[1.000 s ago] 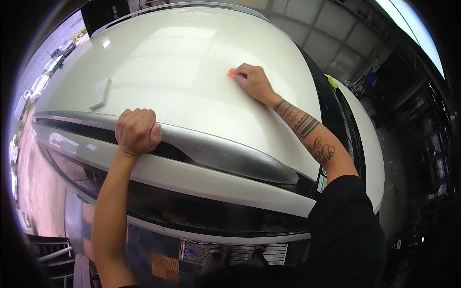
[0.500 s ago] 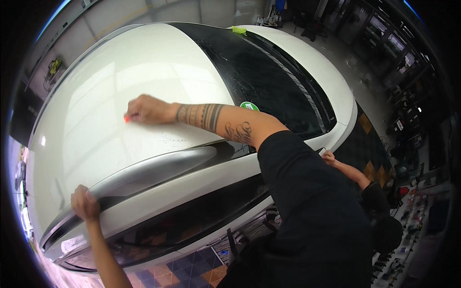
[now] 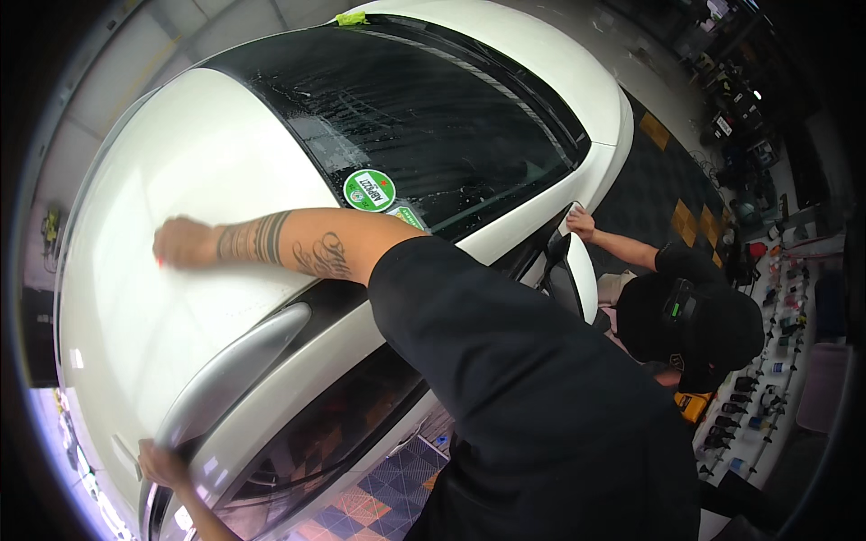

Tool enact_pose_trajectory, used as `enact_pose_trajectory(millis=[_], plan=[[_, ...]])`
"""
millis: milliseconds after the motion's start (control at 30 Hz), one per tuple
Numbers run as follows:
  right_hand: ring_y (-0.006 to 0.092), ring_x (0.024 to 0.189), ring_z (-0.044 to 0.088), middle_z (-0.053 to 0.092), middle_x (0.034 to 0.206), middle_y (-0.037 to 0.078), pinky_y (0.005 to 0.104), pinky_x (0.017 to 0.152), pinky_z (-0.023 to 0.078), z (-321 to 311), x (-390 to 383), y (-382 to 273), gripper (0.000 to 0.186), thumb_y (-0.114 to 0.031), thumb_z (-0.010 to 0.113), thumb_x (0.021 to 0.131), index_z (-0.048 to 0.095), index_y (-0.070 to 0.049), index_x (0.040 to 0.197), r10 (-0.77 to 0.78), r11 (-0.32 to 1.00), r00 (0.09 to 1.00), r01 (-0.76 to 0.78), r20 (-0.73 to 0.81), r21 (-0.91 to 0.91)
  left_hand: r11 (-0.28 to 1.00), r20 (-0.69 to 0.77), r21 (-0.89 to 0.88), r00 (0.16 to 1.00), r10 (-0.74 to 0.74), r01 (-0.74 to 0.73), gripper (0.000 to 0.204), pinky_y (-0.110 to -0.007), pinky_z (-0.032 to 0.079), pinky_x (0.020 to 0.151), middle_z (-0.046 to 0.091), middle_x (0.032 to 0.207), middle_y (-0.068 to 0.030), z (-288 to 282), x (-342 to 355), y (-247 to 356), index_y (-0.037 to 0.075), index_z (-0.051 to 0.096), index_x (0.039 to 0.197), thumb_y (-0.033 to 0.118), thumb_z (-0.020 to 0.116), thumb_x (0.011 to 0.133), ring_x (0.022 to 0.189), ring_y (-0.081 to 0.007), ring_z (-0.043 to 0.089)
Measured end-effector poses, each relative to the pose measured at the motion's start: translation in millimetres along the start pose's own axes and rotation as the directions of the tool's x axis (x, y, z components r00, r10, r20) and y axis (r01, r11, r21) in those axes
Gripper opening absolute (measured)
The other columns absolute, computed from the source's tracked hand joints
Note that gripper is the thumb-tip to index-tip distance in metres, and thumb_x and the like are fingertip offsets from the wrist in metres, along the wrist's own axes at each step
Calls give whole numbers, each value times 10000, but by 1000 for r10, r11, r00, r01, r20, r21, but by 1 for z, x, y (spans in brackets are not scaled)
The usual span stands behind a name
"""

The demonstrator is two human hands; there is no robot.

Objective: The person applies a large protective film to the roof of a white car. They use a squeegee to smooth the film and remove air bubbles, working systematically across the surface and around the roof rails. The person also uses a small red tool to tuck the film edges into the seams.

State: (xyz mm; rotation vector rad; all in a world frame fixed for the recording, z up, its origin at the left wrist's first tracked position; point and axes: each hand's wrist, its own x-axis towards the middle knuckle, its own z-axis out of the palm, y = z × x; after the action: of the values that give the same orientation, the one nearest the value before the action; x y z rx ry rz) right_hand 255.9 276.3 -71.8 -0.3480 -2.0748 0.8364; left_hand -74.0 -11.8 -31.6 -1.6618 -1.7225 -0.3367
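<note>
My right hand (image 3: 185,243) is closed and lies on the white car roof (image 3: 171,153), with the tattooed forearm stretched across it. A small orange-red bit peeks out from under the fingers; motion blur and the hand hide what it belongs to. Lower down, my left hand (image 3: 164,464) is wrapped round the rear part of the silver roof rail (image 3: 239,365). Fine water drops show on the roof close to the rail's front end.
The dark windshield (image 3: 433,99) carries drops and round green stickers, with a yellow-green cloth (image 3: 352,18) at its far edge. A co-worker in a black cap (image 3: 695,325) crouches beside the side mirror (image 3: 577,275), a hand on the car. Bottles on shelves (image 3: 758,397) line the right.
My view has swung toward the windshield, so roof and hands sit further left. The right hand is still on the roof, the left still on the rail. The co-worker's cap and the mirror now show.
</note>
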Motion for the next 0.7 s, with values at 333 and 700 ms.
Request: enact_pose_trajectory(millis=[333, 700], plan=[[222, 836, 666, 688, 891, 123, 319, 770, 516, -46, -56, -34, 139, -136, 616, 856, 700, -25, 861, 51, 996, 997, -55, -63, -65, 992, -121, 74, 986, 114, -106, 362, -485, 422, 651, 599, 808, -175, 10, 13, 8, 56, 554, 881, 335, 338, 964, 732, -377, 561], [181, 885, 645, 697, 973, 93, 283, 834, 492, -48, -87, -107, 173, -128, 680, 849, 715, -19, 979, 102, 993, 971, -88, 218, -73, 999, -43, -32, 999, 29, -31, 312, -446, 412, 598, 541, 673, -161, -23, 25, 36, 75, 486, 744, 290, 368, 935, 625, -371, 537]])
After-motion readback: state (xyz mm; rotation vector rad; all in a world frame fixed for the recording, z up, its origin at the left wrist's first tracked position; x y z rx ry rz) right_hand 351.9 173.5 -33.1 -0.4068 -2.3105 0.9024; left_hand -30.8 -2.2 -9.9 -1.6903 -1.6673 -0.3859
